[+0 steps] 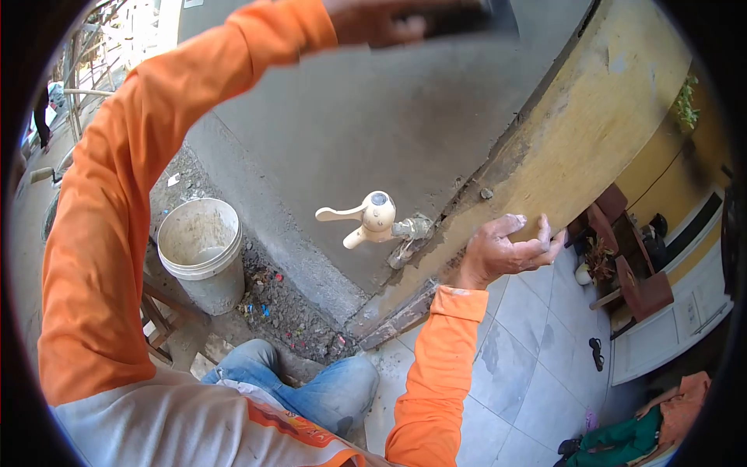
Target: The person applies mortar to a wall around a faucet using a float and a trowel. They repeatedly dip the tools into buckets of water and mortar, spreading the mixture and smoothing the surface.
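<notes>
At the top edge, my left hand [373, 22] is closed around a dark plastering trowel [459, 19], blurred by motion and partly cut off by the frame. The trowel is over the smooth grey plastered wall [342, 132]. Lower right, my right hand [513, 251] rests at the yellow wall edge [537, 175] with its fingers curved, apart and holding nothing. Between the arms, a cream lever tap [377, 214] sticks out on a pipe fitting crusted with mortar.
A dirty white bucket [204, 245] stands lower left, beside rubble [292, 307] along the wall's foot. White floor tiles [506, 366] lie to the right, with wooden chairs [638, 276] and a plant farther off. A seated person [661, 420] is at bottom right.
</notes>
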Demonstrator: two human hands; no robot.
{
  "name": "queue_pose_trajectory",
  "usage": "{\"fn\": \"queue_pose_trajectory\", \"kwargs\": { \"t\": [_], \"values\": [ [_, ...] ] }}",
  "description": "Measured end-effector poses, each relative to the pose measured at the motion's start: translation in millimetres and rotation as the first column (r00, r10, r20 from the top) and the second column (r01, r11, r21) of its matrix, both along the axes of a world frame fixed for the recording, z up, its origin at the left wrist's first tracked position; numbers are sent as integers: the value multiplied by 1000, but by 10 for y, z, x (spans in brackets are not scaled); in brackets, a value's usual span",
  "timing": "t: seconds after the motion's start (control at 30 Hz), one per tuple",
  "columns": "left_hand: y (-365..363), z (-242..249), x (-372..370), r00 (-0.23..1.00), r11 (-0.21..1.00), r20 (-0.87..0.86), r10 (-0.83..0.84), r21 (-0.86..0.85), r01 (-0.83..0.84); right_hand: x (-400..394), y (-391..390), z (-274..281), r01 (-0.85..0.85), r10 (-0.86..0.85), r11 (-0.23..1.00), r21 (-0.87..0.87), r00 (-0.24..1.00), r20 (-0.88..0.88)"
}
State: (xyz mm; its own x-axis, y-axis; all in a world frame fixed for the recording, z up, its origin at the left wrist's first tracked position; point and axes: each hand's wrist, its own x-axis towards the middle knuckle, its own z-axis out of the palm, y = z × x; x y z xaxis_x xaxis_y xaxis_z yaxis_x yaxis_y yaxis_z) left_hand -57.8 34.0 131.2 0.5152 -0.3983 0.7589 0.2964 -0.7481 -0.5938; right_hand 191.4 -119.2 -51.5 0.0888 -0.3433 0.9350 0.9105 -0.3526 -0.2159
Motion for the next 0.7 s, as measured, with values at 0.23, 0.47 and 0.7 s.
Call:
{"fn": "queue_pose_trajectory", "kwargs": {
  "t": [0.23,0.47,0.7],
  "values": [
    [-191,-572,505,941,956,-337,35,287,67,-19,-13,6,28,-28,1000,-5,1000,-2],
    [48,327,483,961,963,-213,-179,164,216,-33,11,-25,49,-49,999,-9,998,-32],
    [-256,-863,354,949,975,-312,-55,190,119,-24,2,-10,27,-28,999,-20,1000,-15]
  ]
}}
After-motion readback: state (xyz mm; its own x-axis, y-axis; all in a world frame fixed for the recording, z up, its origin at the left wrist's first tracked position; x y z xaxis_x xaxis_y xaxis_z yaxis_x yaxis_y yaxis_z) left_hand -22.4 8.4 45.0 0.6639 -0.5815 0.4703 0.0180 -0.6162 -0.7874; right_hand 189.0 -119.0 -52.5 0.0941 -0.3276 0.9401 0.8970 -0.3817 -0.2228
